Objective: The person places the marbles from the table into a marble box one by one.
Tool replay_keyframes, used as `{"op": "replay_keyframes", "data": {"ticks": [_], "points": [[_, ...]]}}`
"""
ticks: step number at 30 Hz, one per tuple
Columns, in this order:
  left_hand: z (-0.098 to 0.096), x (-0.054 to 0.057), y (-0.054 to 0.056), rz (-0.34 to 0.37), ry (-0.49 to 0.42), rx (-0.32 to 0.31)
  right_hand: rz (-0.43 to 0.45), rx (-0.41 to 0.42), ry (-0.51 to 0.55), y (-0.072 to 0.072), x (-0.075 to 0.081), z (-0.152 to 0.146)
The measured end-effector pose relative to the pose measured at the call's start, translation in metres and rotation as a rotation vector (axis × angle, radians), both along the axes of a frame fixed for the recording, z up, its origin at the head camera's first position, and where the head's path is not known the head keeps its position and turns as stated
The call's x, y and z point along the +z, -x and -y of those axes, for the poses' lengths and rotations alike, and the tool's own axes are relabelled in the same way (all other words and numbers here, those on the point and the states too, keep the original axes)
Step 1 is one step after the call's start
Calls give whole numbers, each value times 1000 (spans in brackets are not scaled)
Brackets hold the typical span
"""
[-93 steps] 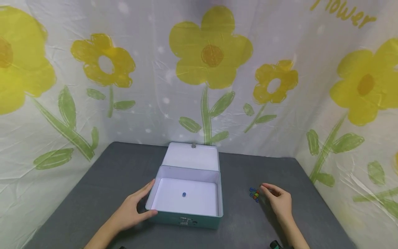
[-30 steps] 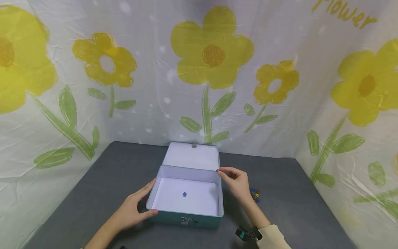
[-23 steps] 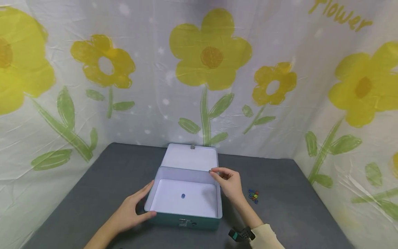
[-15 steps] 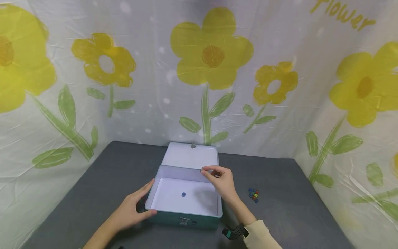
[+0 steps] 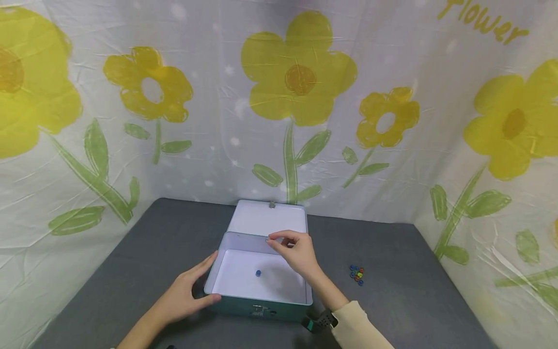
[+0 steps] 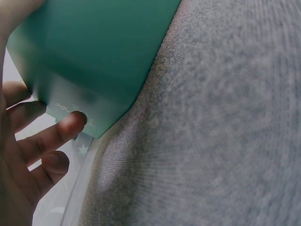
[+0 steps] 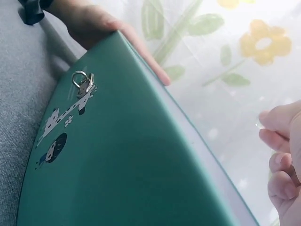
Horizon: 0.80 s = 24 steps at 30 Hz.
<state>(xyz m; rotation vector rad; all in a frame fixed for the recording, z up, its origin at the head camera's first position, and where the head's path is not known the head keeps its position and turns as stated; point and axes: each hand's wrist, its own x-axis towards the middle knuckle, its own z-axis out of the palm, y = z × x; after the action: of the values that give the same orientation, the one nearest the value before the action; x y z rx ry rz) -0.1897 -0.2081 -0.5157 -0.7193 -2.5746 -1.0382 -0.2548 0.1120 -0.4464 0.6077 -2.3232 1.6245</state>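
Note:
A green metal box (image 5: 261, 311) with a white inside stands with its lid (image 5: 267, 218) tipped back. One small blue bead-like piece (image 5: 258, 273) lies on its floor. My left hand (image 5: 185, 292) rests against the box's left side, fingers spread along the rim and thumb at the front corner. In the left wrist view some fingertips (image 6: 75, 120) lie close to the green wall. Above the box's back part, my right hand (image 5: 296, 252) pinches a tiny shiny bead-like piece (image 7: 257, 125) between thumb and forefinger; its shape is mostly hidden.
To the right of the box, several small blue, red, green and yellow pieces (image 5: 356, 274) lie clustered on the dark grey tabletop (image 5: 392, 300). A metal clasp (image 5: 260, 309) is on the box front. A flower-printed curtain (image 5: 209, 121) hangs behind and at the sides.
My right hand has come from the cluster of pieces, over the box's right wall and leftward above its inside, pinching a small bead. My left hand has stayed at the box.

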Motion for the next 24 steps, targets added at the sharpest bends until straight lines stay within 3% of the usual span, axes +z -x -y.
{"op": "replay_keyframes", "data": {"ticks": [16, 24], "points": [[0, 1, 0, 0, 6, -1, 49, 2, -130, 3, -8, 6], [0, 0, 0, -4, 9, 2, 67, -46, -201, 3, -9, 6]]}}
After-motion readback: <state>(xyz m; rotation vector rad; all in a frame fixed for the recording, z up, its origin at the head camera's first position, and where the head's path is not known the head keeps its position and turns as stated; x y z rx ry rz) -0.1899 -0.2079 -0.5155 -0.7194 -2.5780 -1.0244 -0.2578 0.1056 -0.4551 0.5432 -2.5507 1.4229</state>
